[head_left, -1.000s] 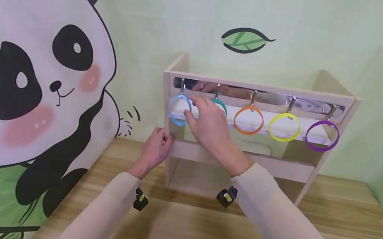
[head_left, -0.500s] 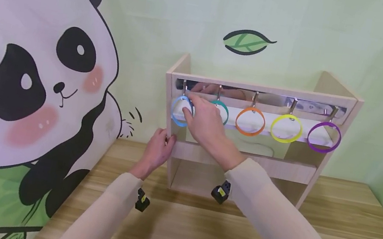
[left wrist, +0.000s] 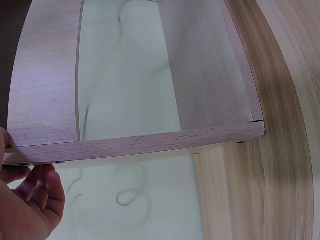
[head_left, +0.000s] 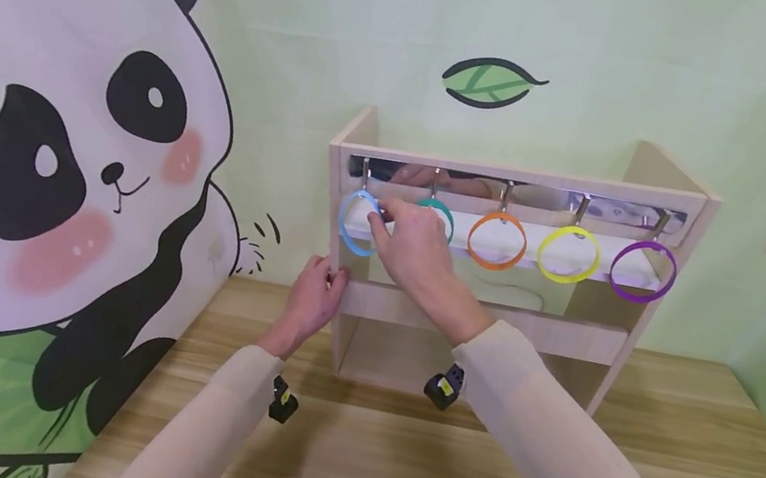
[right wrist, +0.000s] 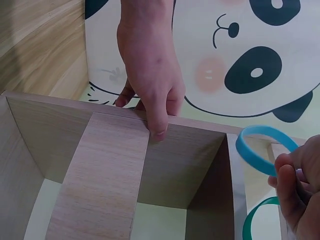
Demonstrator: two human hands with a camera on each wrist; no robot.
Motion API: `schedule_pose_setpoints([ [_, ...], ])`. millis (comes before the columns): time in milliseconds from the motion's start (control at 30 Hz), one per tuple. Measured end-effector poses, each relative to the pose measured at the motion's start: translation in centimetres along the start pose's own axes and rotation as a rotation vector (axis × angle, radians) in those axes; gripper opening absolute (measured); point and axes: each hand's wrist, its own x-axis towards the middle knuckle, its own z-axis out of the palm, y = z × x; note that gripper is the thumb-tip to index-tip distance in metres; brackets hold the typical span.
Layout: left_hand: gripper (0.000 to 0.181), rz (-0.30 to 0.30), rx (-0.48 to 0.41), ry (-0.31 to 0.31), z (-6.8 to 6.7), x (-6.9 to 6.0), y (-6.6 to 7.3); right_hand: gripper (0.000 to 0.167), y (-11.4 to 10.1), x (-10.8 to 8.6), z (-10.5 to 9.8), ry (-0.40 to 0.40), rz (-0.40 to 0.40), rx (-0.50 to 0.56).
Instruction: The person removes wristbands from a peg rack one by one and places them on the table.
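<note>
A light blue wristband (head_left: 343, 220) is at the leftmost hook of a metal rail (head_left: 549, 200) on a small wooden rack (head_left: 549, 335). My right hand (head_left: 418, 253) pinches the band's right side between thumb and fingers. In the right wrist view the blue wristband stands out from the rack, held at one edge by the right hand (right wrist: 300, 190); the pinched part is hidden. My left hand (head_left: 312, 299) grips the rack's left side panel, thumb on the inner side and fingers outside, as the right wrist view shows. A green wristband (head_left: 448, 220) hangs just behind the right hand.
Orange (head_left: 493, 268), yellow (head_left: 564, 280) and purple (head_left: 637, 299) wristbands hang from the hooks to the right. A white shelf (head_left: 533, 251) lies behind them. The rack stands on a wood-grain table (head_left: 391, 460), against a wall cloth (head_left: 357, 32) with a panda print.
My right thumb and fingers, spread at the blue wristband one second ago, have come together on its edge, and the hand is slightly lower. The left hand keeps its grip on the rack.
</note>
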Motion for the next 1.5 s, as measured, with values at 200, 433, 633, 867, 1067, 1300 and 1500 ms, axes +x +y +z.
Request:
schedule_pose_setpoints([
  [200,0.038,0.005,0.016,0.007,-0.2,0.0,-0.3,0.019,-0.1,-0.1,-0.2,-0.003,-0.027,-0.039],
  [433,0.040,0.001,0.004,-0.010,-0.3,-0.1,-0.4,0.017,0.0,-0.1,-0.4,0.042,-0.050,-0.025],
  [633,0.040,0.008,0.009,-0.003,-0.3,-0.1,-0.5,0.019,-0.2,0.1,-0.5,0.055,-0.058,-0.038],
  [867,0.040,0.007,-0.001,-0.007,0.0,-0.1,-0.6,0.019,-0.2,0.2,-0.6,0.053,-0.045,-0.049],
  [1067,0.040,0.017,-0.001,-0.006,0.0,-0.1,-0.4,0.019,-0.3,0.1,-0.8,0.068,-0.060,-0.042],
  [1300,0.039,0.010,0.009,-0.006,-0.1,-0.3,-0.3,0.018,-0.4,0.1,-1.1,0.063,-0.069,-0.034],
  [1500,0.040,0.013,0.012,-0.008,-0.1,-0.2,-0.1,0.018,-0.4,0.3,-1.4,0.076,-0.080,-0.024],
])
